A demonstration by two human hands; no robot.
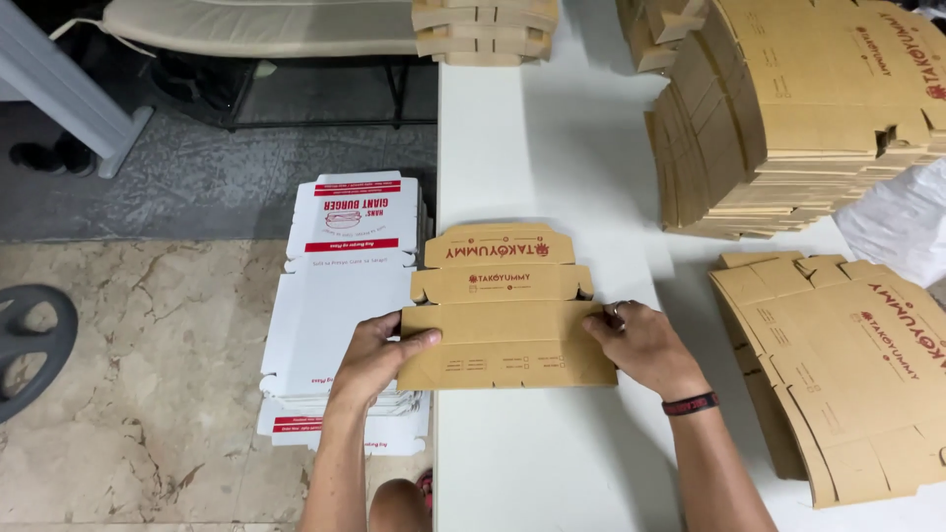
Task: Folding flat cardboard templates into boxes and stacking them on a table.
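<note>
A flat brown cardboard box blank [505, 305] with red print lies on the white table [552, 453], overhanging its left edge. My left hand [372, 357] grips the blank's lower left corner, thumb on top. My right hand [641, 345] presses on its right edge, fingers curled over the fold; a dark band sits on that wrist. The lower panel of the blank looks folded over.
A tall leaning stack of brown blanks [798, 108] stands at the back right, a lower fanned stack [847, 365] at the right. White printed blanks [340, 296] are piled on the floor to the left. More brown blanks [485, 30] sit at the far end. A white bag [902, 232] lies at the right edge.
</note>
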